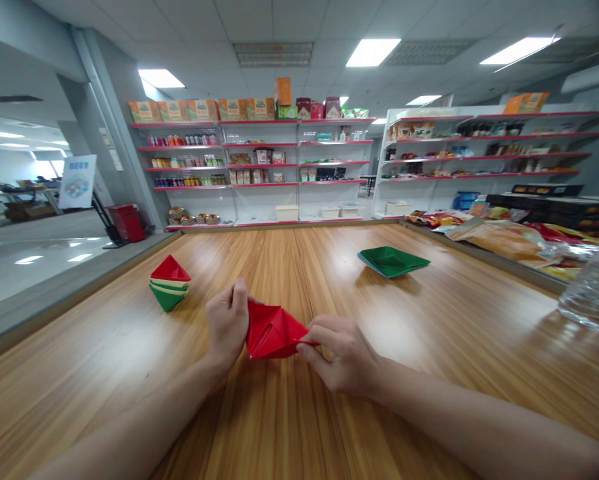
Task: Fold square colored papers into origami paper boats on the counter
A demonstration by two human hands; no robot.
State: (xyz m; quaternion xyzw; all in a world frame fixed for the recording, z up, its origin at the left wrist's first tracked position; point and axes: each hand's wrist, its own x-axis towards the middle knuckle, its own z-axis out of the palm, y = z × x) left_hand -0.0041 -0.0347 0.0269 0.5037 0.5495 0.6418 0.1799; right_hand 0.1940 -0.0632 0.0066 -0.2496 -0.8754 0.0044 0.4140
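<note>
Both my hands hold a red folded paper or thin plastic tray (275, 331) above the middle of the wooden table. My left hand (228, 320) is closed round its left side, thumb pointing up. On the other side, my right hand (340, 352) pinches the right corner between thumb and fingers. Creases show inside the red piece, with a slit-like fold near its left. To the left stands a nested stack of folded trays (170, 283), red on top, cream and green below. Farther back on the right lies a green folded tray (393, 261) with a light blue one showing beneath it.
A clear plastic bottle (593, 287) is at the table's right edge. Snack bags (504, 241) and dark boxes (554, 207) lie beyond the right rim. White shelves (262, 155) with packaged goods line the back, and a sign board (78, 181) stands at left.
</note>
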